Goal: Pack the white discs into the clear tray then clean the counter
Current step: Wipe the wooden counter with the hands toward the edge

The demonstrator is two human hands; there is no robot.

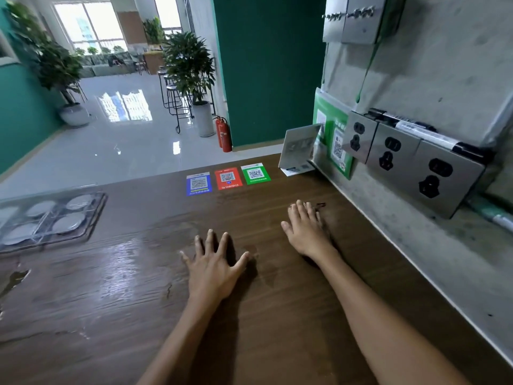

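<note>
Wet wooden counter [249,315], tray [91,220] of discs [68,222] at its far left edge, left hand [213,270] and right hand [306,232] flat, fingers spread, holding nothing; careless wiping could shove tray off.

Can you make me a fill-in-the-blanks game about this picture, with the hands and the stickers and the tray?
1. The middle square QR sticker on the brown wooden counter, between the blue one and the green one, is coloured ____.
2. The round white discs sit inside the clear plastic ____, at the counter's left.
3. The left hand and right hand lie flat with fingers ____.

Missing words: red; tray; open
</note>
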